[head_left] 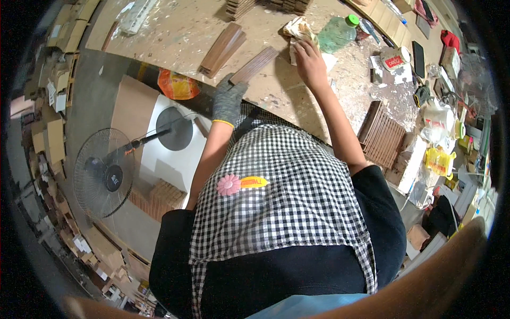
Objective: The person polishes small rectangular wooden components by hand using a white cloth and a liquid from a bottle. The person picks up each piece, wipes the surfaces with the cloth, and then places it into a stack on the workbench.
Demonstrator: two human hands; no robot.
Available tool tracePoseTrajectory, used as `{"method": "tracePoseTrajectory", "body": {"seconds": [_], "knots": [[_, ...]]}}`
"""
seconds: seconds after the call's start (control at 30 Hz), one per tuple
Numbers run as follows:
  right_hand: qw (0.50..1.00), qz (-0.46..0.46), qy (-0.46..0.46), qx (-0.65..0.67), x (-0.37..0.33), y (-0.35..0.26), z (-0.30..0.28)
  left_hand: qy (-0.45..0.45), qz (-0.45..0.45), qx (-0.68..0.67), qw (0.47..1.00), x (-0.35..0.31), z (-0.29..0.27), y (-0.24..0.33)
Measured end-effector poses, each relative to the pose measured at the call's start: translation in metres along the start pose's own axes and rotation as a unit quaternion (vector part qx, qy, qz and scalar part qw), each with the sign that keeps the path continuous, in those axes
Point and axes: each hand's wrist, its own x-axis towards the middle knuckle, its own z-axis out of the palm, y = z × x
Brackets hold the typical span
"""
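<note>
My left hand (227, 103), in a dark grey glove with a yellow cuff, grips the near end of a brown wooden strip (255, 65) at the table's front edge. The strip slants away to the right over the worktable (276, 95). Bare, my right hand (309, 63) has its fingers closed on a crumpled, stained cloth (298, 27) farther back. Just right of the cloth stands a clear greenish plastic bottle (337, 35) with a green cap. Left of the held strip lies a small pile of similar brown strips (223, 49).
More strip stacks lie at the back (241, 8) and right (380, 134) of the table. A paper cup (394, 59) and a phone (418, 59) sit at the right. A standing fan (109, 173) and an orange bag (178, 84) are at the left.
</note>
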Motion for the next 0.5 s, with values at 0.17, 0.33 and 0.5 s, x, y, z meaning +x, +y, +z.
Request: {"method": "tracePoseTrajectory", "body": {"seconds": [0.17,0.33,0.5], "knots": [[0.953,0.084,-0.113,-0.268,0.011,0.002,0.06,0.022,0.028,0.156,0.987,-0.02,0.002,0.015],[0.953,0.113,-0.126,-0.252,0.03,0.034,0.058,0.026,0.09,0.187,0.978,-0.012,-0.015,-0.006],[0.986,0.128,-0.041,0.1,0.043,-0.068,0.012,0.048,0.06,0.194,0.978,-0.022,-0.014,-0.004]]}}
